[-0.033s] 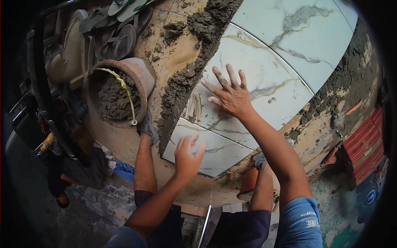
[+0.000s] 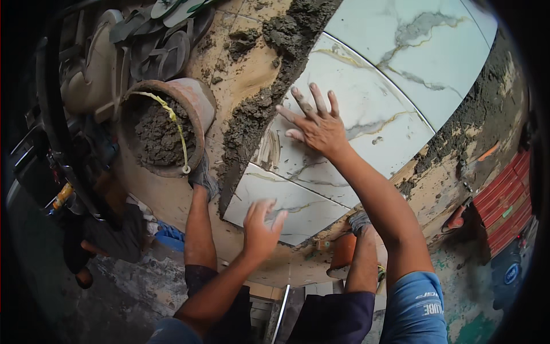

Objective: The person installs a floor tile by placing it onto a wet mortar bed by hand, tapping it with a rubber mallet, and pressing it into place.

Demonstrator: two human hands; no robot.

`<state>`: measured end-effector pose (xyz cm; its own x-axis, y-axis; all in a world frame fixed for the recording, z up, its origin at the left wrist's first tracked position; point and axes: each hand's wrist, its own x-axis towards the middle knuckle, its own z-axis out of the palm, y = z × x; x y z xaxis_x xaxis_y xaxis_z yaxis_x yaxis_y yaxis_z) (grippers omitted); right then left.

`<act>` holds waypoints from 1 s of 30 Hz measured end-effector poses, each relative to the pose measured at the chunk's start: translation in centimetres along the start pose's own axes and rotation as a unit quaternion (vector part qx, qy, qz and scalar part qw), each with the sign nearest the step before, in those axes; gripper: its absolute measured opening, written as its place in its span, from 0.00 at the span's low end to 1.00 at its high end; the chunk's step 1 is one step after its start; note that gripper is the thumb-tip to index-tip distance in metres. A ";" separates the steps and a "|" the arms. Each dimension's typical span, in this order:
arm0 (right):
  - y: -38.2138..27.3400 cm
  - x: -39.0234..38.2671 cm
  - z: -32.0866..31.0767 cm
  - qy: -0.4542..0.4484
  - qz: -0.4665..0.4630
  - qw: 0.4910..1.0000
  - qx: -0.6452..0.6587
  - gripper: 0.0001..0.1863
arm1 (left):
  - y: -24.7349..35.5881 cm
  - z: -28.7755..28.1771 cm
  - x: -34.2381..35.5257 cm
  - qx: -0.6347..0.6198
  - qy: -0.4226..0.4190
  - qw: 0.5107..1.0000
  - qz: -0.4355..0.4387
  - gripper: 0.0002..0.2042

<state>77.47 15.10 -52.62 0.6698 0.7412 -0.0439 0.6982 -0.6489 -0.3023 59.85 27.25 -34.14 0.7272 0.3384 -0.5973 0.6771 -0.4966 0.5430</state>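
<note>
My right hand (image 2: 315, 126) lies with spread fingers on a white tile (image 2: 384, 137) with grey and gold veining; another veined tile (image 2: 412, 51) adjoins it above. My left hand (image 2: 260, 226) is over a narrower tile piece (image 2: 303, 221) at the near end, fingers loosely bent and apart, slightly blurred, holding nothing I can see. Dark, lumpy wet mortar (image 2: 252, 114) runs along the tiles' left side, and more mortar (image 2: 441, 143) lies along their right.
A bucket (image 2: 163, 132) of mortar with a yellow handle stands left, sandals (image 2: 169, 51) behind it. A dark metal frame (image 2: 63, 149) and another person (image 2: 80, 252) are at far left. An orange bucket (image 2: 344, 252) sits by my right leg, red corrugated sheets (image 2: 504, 195) at right.
My right hand has shifted slightly up and left on the tile. My left hand has moved a little down.
</note>
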 end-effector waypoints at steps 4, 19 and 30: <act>0.3 3.3 0.9 -0.035 -0.042 0.997 -0.061 0.34 | -1.4 -2.0 -4.9 -0.050 -0.041 0.995 -0.072 0.16; 10.5 11.8 -6.8 0.041 0.069 0.967 -0.241 0.38 | -6.4 -4.5 -7.2 -0.060 -0.040 0.994 -0.086 0.18; 17.2 -8.7 -21.7 0.039 0.394 0.909 -0.133 0.39 | -5.8 -3.2 0.2 0.051 -0.048 0.987 0.143 0.20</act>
<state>89.19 -6.23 -36.76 0.9969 0.0210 -0.0758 0.0236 -0.9991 0.0341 56.44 32.80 -35.51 0.8698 0.0978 -0.4837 0.4270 -0.6403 0.6385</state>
